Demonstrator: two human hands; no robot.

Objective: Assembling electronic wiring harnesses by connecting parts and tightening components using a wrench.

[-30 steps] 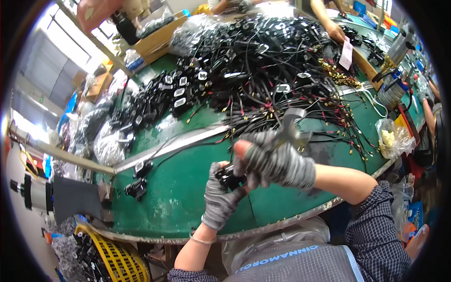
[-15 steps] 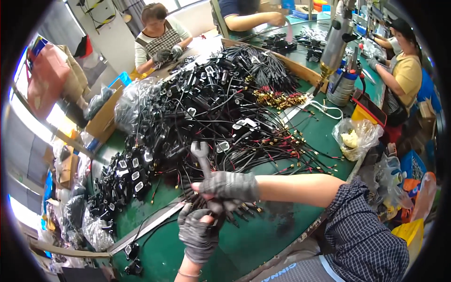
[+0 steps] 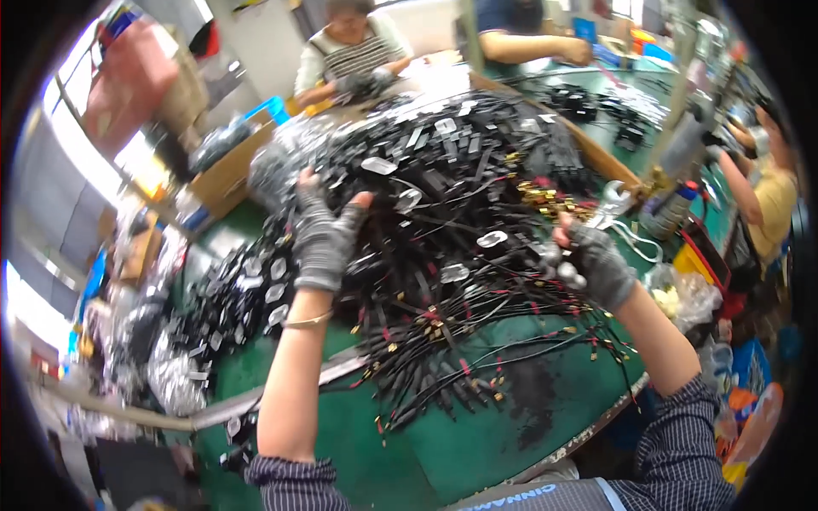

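Note:
My left hand (image 3: 325, 240), in a grey striped glove with bare fingertips, reaches over the left part of a large heap of black cable assemblies (image 3: 426, 179). Its thumb and forefinger are spread, with nothing visible between them. Farther right, my gloved right hand (image 3: 601, 266) is closed round a steel open-end wrench (image 3: 613, 201); the jaw points away, up past the knuckles. Below that hand run black cables with red and gold ends. A bunch of cables with dark sleeved tips (image 3: 434, 375) lies on the green tabletop (image 3: 358, 451) between my forearms.
Gold connectors (image 3: 550, 203) cluster at the heap's right side, inside a wooden edge strip (image 3: 609, 162). A clear plastic bag (image 3: 688, 296) and a red and yellow bin (image 3: 705, 251) stand right. A cardboard box (image 3: 230, 170) sits left. Several people work across and to the right.
My hands were together over the cable bunch; now they are apart. The left has gone up over the heap, the right to the right with the wrench. The bunch lies on the table, and the view has shifted.

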